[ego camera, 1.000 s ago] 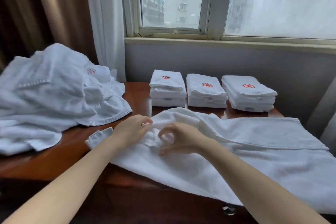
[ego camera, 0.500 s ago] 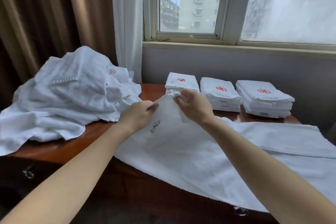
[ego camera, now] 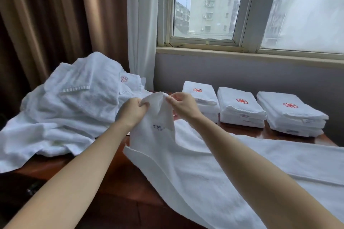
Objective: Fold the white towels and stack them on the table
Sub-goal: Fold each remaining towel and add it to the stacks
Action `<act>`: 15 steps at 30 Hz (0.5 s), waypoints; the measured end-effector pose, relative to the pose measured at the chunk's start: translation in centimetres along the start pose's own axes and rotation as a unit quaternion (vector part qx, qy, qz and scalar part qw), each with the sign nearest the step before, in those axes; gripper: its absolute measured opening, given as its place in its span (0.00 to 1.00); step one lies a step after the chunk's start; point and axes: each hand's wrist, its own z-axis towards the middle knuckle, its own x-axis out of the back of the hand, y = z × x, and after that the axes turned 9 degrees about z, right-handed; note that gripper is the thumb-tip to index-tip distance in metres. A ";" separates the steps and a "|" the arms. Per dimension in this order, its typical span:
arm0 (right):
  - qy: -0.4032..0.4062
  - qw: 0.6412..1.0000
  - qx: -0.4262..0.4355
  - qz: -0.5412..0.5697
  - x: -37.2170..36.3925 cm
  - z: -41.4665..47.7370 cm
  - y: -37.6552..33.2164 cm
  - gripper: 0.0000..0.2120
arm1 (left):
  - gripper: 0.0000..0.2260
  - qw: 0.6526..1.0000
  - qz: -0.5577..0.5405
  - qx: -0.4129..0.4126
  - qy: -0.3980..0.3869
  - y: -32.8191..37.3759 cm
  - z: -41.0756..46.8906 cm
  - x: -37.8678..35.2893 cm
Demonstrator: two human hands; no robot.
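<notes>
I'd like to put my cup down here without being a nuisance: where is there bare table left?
Little. One narrow strip of bare table lies between the three folded stacks and the spread towel; a sliver shows between the unfolded pile and that towel's near corner. Elsewhere cloth covers it; the left hand and right hand pinch the towel's raised end.

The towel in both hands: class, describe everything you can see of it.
White, terry-looking and unfolded, the towel has one end lifted and bunched, pinched along its edge by the left hand and right hand. A small dark mark shows just below them. The rest lies spread across the wooden table, running out of view at right.
</notes>
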 end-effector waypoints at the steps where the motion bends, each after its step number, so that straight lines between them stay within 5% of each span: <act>1: -0.024 0.999 -0.031 0.026 -0.7 0.1 0.6 0.11 | 0.14 0.999 0.030 0.013 -0.002 -1.1 0.0 -0.4; 5: -0.089 0.993 -0.081 0.005 -2.5 0.2 3.5 0.09 | 0.06 0.994 0.089 0.043 -0.040 -5.5 -0.5 -1.6; 11: -0.128 0.976 -0.004 -0.176 -4.2 -0.4 6.0 0.09 | 0.15 0.990 0.014 0.087 -0.108 -8.3 -1.9 -2.6; 15: -0.163 0.959 0.011 -0.233 -5.2 -1.2 5.6 0.21 | 0.15 0.980 -0.086 0.113 -0.139 -8.5 -3.3 -1.9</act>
